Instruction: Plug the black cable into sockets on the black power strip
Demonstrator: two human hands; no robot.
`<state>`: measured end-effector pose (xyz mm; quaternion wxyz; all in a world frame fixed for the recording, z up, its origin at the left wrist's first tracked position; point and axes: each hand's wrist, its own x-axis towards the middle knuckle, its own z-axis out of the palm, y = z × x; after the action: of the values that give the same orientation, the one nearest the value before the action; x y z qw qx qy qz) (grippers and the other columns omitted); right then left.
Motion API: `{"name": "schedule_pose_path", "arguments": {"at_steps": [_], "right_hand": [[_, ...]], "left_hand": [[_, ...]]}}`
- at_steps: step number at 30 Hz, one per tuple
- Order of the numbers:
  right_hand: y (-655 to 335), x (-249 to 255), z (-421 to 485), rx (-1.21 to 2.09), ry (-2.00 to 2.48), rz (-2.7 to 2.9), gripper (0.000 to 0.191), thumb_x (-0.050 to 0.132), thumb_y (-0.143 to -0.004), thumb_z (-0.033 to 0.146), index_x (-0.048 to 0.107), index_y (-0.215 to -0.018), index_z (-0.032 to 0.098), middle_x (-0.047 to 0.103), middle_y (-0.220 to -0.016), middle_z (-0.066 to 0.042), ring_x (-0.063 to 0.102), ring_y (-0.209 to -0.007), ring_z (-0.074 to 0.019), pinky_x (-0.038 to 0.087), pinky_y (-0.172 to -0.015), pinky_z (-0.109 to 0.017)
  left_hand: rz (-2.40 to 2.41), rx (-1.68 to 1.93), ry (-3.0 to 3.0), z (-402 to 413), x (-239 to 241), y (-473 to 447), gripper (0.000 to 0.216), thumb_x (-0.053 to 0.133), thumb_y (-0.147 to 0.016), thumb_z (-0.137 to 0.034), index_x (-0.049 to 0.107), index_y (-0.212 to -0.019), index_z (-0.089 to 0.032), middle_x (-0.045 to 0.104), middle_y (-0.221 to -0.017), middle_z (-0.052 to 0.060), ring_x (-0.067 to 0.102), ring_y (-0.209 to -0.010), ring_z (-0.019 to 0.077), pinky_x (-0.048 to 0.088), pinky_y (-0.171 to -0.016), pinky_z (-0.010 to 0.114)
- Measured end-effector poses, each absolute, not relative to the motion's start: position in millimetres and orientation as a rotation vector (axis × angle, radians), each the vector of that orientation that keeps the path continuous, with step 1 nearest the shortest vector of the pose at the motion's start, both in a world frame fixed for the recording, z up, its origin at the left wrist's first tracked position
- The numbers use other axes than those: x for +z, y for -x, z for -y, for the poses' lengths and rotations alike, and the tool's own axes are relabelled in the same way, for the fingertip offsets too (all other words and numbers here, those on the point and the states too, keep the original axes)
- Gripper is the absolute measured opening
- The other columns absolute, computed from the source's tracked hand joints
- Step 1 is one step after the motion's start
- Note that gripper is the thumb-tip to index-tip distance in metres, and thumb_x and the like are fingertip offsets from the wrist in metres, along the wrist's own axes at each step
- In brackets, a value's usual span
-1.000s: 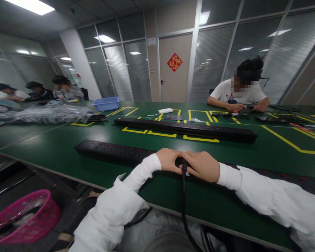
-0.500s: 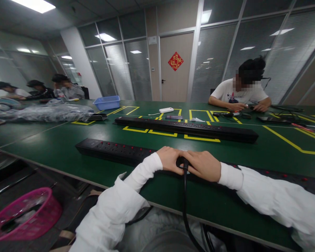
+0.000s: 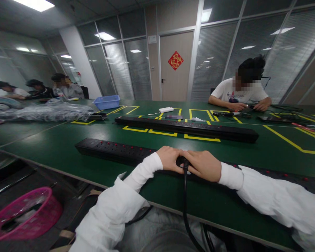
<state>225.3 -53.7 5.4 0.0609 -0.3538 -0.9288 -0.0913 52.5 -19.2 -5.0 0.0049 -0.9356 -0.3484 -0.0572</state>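
Note:
A long black power strip with red indicators along its top lies across the near part of the table. At its middle, my left hand and my right hand meet over a black plug, their fingers closed around it from both sides. From the plug a black cord hangs over the table edge toward my lap. Both hands cover the part of the strip beneath them, so I cannot tell how far the plug sits in its socket.
Farther back on the green table lies a second power strip. Beyond it are a white power bank and a blue basket. Plastic wrap is heaped at left. A pink basket stands below. A co-worker sits opposite.

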Motion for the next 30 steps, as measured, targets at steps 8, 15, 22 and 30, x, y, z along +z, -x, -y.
{"name": "schedule_pose_path", "arguments": {"at_steps": [8, 15, 22, 30], "right_hand": [[-225.0, 6.2, 53.5, -0.272, 1.078, 2.811, 0.037, 0.025, -0.086, 0.042, 0.038, -0.111, 0.019, 0.056, -0.085, -0.006, 0.055, -0.074, -0.0180, 0.034, -0.058, -0.025], [-226.2, 5.4, 53.1, -0.251, 1.070, 2.814, 0.037, 0.025, -0.086, 0.041, 0.038, -0.112, 0.018, 0.056, -0.087, -0.007, 0.055, -0.075, -0.0181, 0.035, -0.060, -0.025], [-226.3, 7.8, 53.3, -0.215, 1.074, 2.823, 0.039, 0.023, -0.086, 0.043, 0.039, -0.111, 0.018, 0.056, -0.087, -0.009, 0.055, -0.077, -0.0182, 0.035, -0.060, -0.025], [-226.2, 13.3, 55.9, -0.206, 1.074, 2.840, 0.036, 0.026, -0.086, 0.040, 0.039, -0.111, 0.017, 0.055, -0.087, -0.009, 0.055, -0.076, -0.0178, 0.034, -0.060, -0.024]], "left_hand": [[1.094, -0.195, 2.927, 18.9, -5.1, -52.2, 0.056, 0.040, -0.063, -0.067, 0.049, -0.098, -0.024, 0.061, -0.093, 0.002, 0.057, -0.085, 0.0230, 0.040, -0.068, 0.029], [1.103, -0.188, 2.913, 19.6, -5.0, -52.2, 0.056, 0.041, -0.063, -0.067, 0.049, -0.099, -0.025, 0.061, -0.094, 0.002, 0.057, -0.086, 0.0231, 0.040, -0.069, 0.030], [1.108, -0.185, 2.903, 19.8, -5.2, -52.5, 0.057, 0.039, -0.063, -0.069, 0.051, -0.096, -0.024, 0.062, -0.092, 0.003, 0.057, -0.084, 0.0245, 0.041, -0.068, 0.031], [1.106, -0.200, 2.911, 19.8, -5.8, -52.3, 0.057, 0.040, -0.062, -0.069, 0.050, -0.097, -0.025, 0.062, -0.091, 0.002, 0.057, -0.084, 0.0239, 0.041, -0.068, 0.030]]}}
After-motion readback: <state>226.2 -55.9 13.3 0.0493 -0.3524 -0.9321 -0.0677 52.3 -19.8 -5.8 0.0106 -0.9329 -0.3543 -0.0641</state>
